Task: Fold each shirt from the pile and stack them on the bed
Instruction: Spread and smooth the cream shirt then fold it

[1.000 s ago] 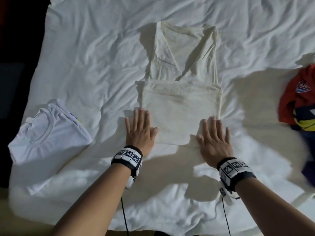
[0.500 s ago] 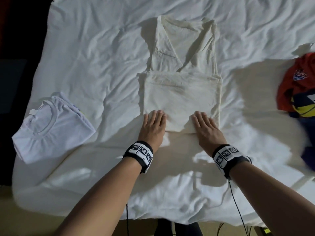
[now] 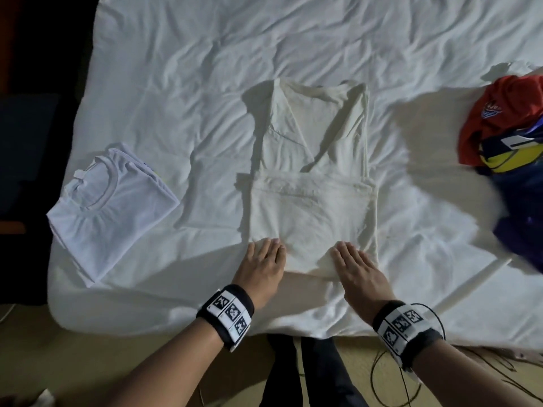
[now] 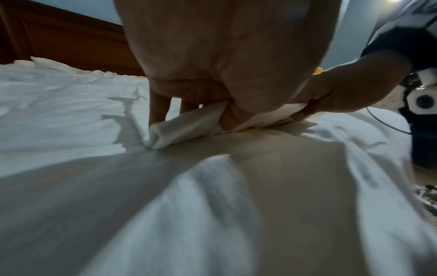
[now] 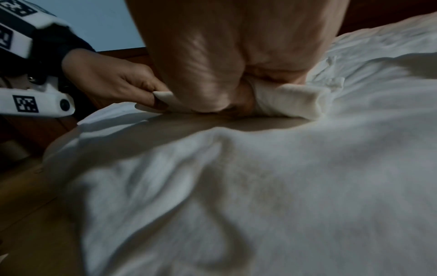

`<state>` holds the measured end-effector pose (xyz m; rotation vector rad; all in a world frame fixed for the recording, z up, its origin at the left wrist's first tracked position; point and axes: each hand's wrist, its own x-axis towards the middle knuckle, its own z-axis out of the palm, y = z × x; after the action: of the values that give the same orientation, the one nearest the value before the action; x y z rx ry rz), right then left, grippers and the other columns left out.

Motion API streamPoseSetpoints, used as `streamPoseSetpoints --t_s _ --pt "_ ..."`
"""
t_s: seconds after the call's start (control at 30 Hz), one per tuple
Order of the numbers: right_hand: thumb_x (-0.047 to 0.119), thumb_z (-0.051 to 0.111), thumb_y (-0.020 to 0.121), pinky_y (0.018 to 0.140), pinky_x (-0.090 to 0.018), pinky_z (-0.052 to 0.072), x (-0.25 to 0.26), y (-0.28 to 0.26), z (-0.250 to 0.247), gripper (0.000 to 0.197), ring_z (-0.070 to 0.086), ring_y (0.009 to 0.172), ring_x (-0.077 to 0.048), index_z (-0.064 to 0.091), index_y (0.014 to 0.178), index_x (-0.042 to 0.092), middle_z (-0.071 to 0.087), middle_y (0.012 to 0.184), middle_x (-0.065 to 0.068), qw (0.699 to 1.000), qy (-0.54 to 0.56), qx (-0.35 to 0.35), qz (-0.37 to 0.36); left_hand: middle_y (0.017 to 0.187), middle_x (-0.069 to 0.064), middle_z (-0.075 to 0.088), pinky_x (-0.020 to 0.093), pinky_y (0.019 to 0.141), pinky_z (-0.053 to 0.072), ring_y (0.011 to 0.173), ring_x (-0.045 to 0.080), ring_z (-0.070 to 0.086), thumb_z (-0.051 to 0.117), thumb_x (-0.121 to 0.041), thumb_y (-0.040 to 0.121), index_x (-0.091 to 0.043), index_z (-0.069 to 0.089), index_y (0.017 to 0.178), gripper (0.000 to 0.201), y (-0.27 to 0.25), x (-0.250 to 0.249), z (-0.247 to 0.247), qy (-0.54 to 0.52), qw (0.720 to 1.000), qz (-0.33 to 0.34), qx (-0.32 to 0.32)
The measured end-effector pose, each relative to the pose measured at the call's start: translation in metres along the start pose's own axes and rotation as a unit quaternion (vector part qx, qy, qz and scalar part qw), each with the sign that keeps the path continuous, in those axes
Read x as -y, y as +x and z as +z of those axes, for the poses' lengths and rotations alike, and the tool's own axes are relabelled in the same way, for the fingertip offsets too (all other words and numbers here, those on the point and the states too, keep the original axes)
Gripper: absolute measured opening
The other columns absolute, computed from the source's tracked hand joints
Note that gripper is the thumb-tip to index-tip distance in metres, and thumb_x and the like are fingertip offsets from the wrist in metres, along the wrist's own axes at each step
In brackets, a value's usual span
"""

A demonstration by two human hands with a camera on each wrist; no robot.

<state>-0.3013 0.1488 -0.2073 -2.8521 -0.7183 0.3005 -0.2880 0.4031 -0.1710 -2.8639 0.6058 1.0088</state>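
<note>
A cream shirt [image 3: 311,207] lies flat in the middle of the bed, sleeves folded in and its lower part folded up over the body. My left hand [image 3: 266,255] is at its near left corner and my right hand [image 3: 352,264] at its near right corner. In the left wrist view my left hand [image 4: 189,117] pinches the doubled near edge [image 4: 182,130] between thumb and fingers. In the right wrist view my right hand [image 5: 238,104] pinches the same edge [image 5: 300,102]. A folded white shirt [image 3: 108,207] lies at the left of the bed.
A pile of unfolded shirts, red, blue and yellow [image 3: 508,133], sits at the bed's right side. The wrinkled white sheet [image 3: 205,69] covers the bed. The bed's near edge is just behind my wrists, with cables on the floor [image 3: 390,386] below.
Both hands went from lying flat beside the shirt's near corners to closing in on its near edge, and now pinch it. The shirt has not moved.
</note>
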Motion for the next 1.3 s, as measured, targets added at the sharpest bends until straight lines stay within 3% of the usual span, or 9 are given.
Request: streamPoseSetpoints --t_s 0.1,0.17,0.27,0.37,0.5,0.67,0.77,1.03,1.3 --pt "-0.007 0.049 0.071 0.093 -0.056 0.056 0.01 -0.017 -0.01 0.057 0.065 0.117 -0.043 0.066 0.126 -0.008 0.065 0.129 -0.028 1.0 -0.007 0.007 -0.006 0.168 0.017 0.02 0.058 0.124 0.016 0.157 0.033 0.015 0.032 -0.007 0.103 -0.005 0.02 0.159 0.057 -0.018 -0.006 0.003 0.0 1.0 0.015 0.004" --pt "-0.008 0.064 0.057 0.089 -0.052 0.059 0.01 -0.017 -0.019 0.062 0.07 0.11 -0.039 0.069 0.12 -0.005 0.07 0.121 -0.024 1.0 -0.002 0.008 -0.001 0.162 0.014 0.034 0.054 0.12 0.026 0.151 0.032 0.029 0.035 -0.008 0.101 -0.007 0.03 0.155 0.054 -0.019 -0.002 -0.003 -0.003 1.0 0.021 -0.007" --pt "-0.012 0.076 0.043 0.067 -0.036 0.059 0.007 -0.003 -0.037 0.063 0.073 0.078 -0.031 0.073 0.104 0.005 0.074 0.091 -0.009 1.0 0.023 0.005 0.019 0.127 0.007 0.066 0.043 0.096 0.042 0.116 0.03 0.06 0.038 -0.01 0.099 -0.014 0.051 0.137 0.04 -0.01 0.012 -0.031 -0.009 0.999 0.022 -0.043" --pt "-0.013 0.068 0.05 0.046 -0.027 0.04 -0.005 0.021 -0.057 0.057 0.062 0.054 -0.026 0.071 0.102 0.011 0.065 0.074 0.0 0.998 0.04 -0.012 0.052 0.098 0.007 0.072 0.038 0.073 0.041 0.088 0.033 0.067 0.041 -0.011 0.099 -0.015 0.058 0.119 0.027 0.005 0.032 -0.072 -0.021 0.997 0.001 -0.079" --pt "-0.005 0.069 0.07 0.047 -0.028 0.04 -0.034 0.062 -0.092 0.037 0.063 0.058 -0.029 0.07 0.103 0.012 0.067 0.078 -0.003 0.994 0.039 -0.069 0.073 0.092 0.009 0.072 0.035 0.063 0.032 0.077 0.035 0.062 0.045 -0.019 0.102 -0.015 0.061 0.107 0.017 0.038 0.061 -0.119 -0.094 0.986 -0.028 -0.137" --pt "0.01 0.068 0.088 0.048 -0.032 0.046 -0.081 0.125 -0.112 0.012 0.065 0.068 -0.031 0.066 0.099 0.015 0.07 0.084 -0.003 0.982 0.072 -0.102 0.144 0.089 0.002 0.069 0.034 0.065 0.042 0.079 0.03 0.064 0.058 -0.03 0.101 -0.02 0.063 0.095 0.012 0.094 0.097 -0.153 -0.191 0.964 -0.071 -0.169" --pt "0.006 0.065 0.09 0.054 -0.03 0.039 -0.106 0.158 -0.11 0.014 0.066 0.075 -0.032 0.068 0.101 0.015 0.071 0.091 -0.004 0.971 0.107 -0.104 0.189 0.094 0.003 0.073 0.037 0.074 0.052 0.086 0.032 0.067 0.065 -0.03 0.098 -0.022 0.07 0.103 0.011 0.132 0.119 -0.159 -0.242 0.945 -0.116 -0.185" --pt "0.008 0.057 0.095 0.069 -0.032 0.039 -0.157 0.229 -0.08 0.017 0.055 0.086 -0.024 0.069 0.103 0.017 0.068 0.103 -0.002 0.923 0.235 -0.082 0.295 0.088 0.001 0.072 0.039 0.075 0.056 0.081 0.028 0.067 0.069 -0.024 0.095 -0.02 0.072 0.1 0.007 0.217 0.147 -0.147 -0.342 0.884 -0.192 -0.254" --pt "0.021 0.062 0.098 0.07 -0.03 0.035 -0.197 0.294 -0.076 0.009 0.055 0.082 -0.025 0.067 0.1 0.015 0.063 0.086 0.0 0.867 0.309 -0.132 0.368 0.076 -0.003 0.063 0.036 0.072 0.05 0.076 0.028 0.061 0.071 -0.028 0.094 -0.015 0.069 0.102 0.015 0.272 0.168 -0.162 -0.357 0.846 -0.231 -0.322"
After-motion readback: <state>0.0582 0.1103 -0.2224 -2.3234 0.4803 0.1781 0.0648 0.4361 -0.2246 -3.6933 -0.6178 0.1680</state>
